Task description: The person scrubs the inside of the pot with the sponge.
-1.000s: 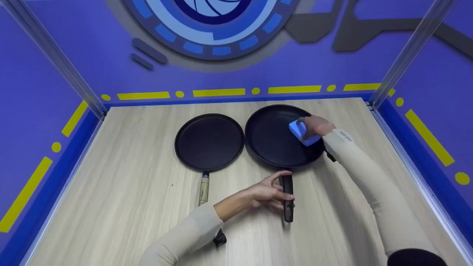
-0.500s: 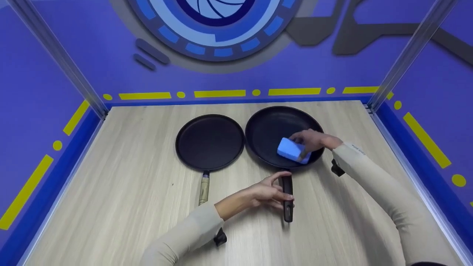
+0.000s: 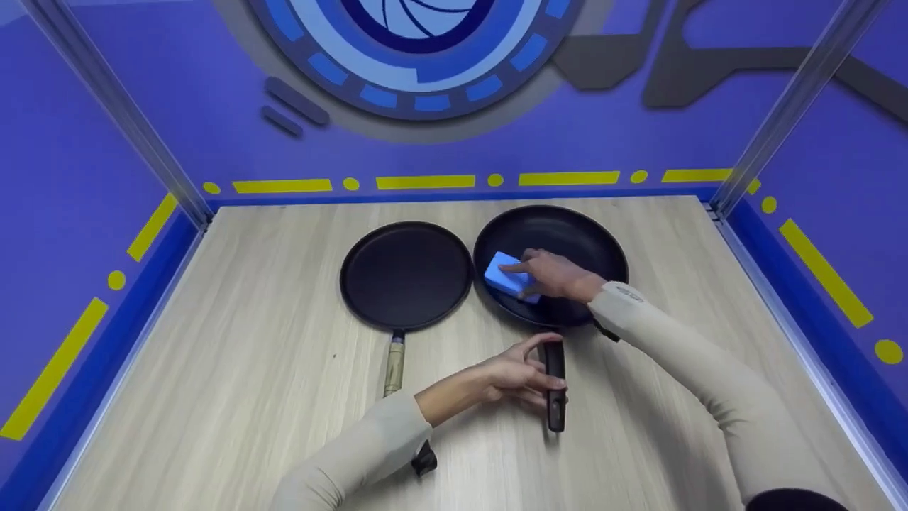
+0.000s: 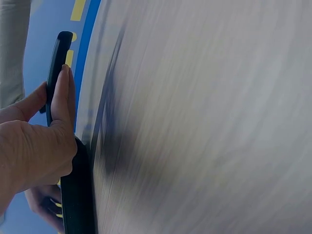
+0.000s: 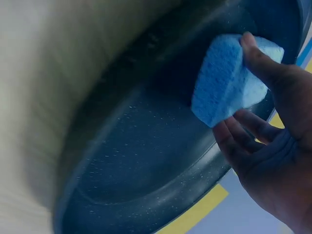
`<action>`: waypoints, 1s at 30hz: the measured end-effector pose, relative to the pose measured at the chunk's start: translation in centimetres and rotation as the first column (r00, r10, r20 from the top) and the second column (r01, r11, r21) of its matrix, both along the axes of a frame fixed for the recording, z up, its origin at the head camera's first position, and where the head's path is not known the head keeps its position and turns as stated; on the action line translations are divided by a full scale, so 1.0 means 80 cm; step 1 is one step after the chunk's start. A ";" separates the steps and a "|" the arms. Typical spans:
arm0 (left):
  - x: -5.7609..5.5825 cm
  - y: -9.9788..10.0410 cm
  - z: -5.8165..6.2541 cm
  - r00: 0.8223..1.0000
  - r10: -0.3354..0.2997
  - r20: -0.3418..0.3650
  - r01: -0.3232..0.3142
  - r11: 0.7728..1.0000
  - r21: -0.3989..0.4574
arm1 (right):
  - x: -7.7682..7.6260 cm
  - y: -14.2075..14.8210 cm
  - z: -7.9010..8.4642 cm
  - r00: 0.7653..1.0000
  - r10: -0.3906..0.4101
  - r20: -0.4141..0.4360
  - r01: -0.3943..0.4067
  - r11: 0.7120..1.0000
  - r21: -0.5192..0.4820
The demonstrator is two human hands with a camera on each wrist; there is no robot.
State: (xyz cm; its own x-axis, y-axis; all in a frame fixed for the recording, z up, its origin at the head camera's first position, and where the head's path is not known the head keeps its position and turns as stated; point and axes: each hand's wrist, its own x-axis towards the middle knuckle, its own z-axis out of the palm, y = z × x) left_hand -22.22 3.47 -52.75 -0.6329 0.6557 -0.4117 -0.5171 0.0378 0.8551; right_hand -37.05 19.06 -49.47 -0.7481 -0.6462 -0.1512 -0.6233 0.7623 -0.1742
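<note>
A black frying pan (image 3: 574, 241) lies at the back right of the table, its black handle (image 3: 556, 408) toward me. My left hand (image 3: 512, 372) grips that handle between thumb and fingers; the left wrist view shows the fingers along the handle (image 4: 59, 48). Inside the pan, at its left side, is a blue sponge (image 3: 505, 275). My right hand (image 3: 560, 275) pinches the sponge, thumb on one face and fingers on the other in the right wrist view. Small pale specks or droplets dot the pan's inner surface (image 5: 141, 151) there.
Left of the frying pan, rims close together, lies a flat black pan (image 3: 406, 275) with a patterned handle (image 3: 394, 365), partly behind my left sleeve (image 3: 362, 447). Blue-purple walls (image 3: 454, 156) enclose the wooden table (image 3: 234, 341) on the back and both sides.
My right hand has swept the sponge across the frying pan, from its right side down toward the front and then to the left side. My left hand has stayed on the handle.
</note>
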 end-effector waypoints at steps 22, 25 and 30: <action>0.000 0.003 0.003 1.000 -0.012 0.001 0.012 0.999 0.030 | -0.028 -0.015 0.005 0.998 -0.054 0.023 0.053 0.997 0.048; -0.002 0.001 0.002 0.999 -0.036 0.008 0.036 0.999 0.036 | -0.006 -0.016 0.011 0.999 0.003 0.043 -0.006 0.998 0.057; -0.001 0.002 0.002 0.999 -0.044 0.024 0.043 0.998 0.047 | 0.021 -0.003 0.012 0.996 0.052 0.073 -0.057 0.996 0.068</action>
State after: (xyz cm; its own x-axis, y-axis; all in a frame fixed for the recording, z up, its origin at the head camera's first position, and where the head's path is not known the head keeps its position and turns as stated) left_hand -22.26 3.62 -52.58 -0.5936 0.7008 -0.3956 -0.5368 0.0214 0.8434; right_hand -35.35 18.84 -48.49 -0.6978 -0.6717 -0.2488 -0.6524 0.7394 -0.1665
